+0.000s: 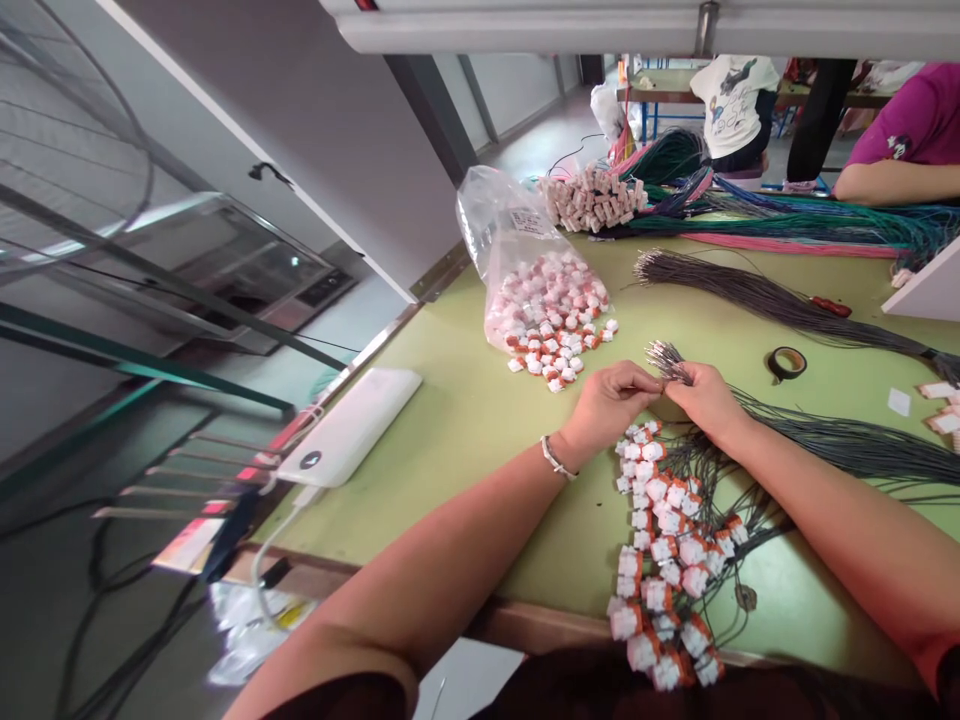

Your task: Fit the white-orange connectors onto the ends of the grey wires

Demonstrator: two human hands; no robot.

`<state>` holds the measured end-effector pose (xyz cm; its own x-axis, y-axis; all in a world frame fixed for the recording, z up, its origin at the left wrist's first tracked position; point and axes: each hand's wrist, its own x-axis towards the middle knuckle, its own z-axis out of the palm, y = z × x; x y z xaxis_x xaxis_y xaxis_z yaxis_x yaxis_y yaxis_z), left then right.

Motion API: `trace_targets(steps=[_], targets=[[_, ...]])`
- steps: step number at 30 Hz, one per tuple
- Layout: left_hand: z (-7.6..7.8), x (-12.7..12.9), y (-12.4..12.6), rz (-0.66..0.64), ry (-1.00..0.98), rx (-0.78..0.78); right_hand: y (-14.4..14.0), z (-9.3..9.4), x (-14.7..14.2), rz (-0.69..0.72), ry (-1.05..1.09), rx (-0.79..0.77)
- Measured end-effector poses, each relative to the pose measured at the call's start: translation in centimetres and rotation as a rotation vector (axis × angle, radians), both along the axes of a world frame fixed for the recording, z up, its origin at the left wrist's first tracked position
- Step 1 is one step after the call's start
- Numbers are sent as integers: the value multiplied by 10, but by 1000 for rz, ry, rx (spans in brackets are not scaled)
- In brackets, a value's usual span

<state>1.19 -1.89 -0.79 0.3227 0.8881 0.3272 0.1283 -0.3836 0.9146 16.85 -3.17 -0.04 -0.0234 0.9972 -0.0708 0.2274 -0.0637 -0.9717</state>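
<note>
My right hand [705, 402] is closed around a bundle of dark wires [832, 435] whose metal-tipped ends [661, 352] stick out past the fingers. Thumb and fingers of my left hand [609, 402] are pinched together, meeting the right fingertips just below those ends. What the left fingers hold is too small to make out. Under my wrists lie several white-and-orange connectors [667, 520] fitted on dark wires, spread towards the table's front edge. Beyond my left hand, loose connectors [553, 352] of the same kind spill from a clear plastic bag [510, 220].
A second dark wire bundle [742, 292] lies farther back, near black tape [786, 365] and a red-handled tool [831, 306]. Coloured wires with pale connectors [592, 198] line the table's back. A white power bank [352, 425] sits by the left edge. Co-workers sit beyond.
</note>
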Motion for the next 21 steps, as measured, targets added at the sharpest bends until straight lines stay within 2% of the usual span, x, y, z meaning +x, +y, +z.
trace_targets(steps=[7,12,21], targets=[[-2,-1,1,-39,-145,-326,1,-2,2,-51,0,15],[-2,-2,1,-45,-177,-386,2,-2,1,-48,-53,-6],[-2,0,1,-49,-111,-414,1,-2,1,-3,-80,3]])
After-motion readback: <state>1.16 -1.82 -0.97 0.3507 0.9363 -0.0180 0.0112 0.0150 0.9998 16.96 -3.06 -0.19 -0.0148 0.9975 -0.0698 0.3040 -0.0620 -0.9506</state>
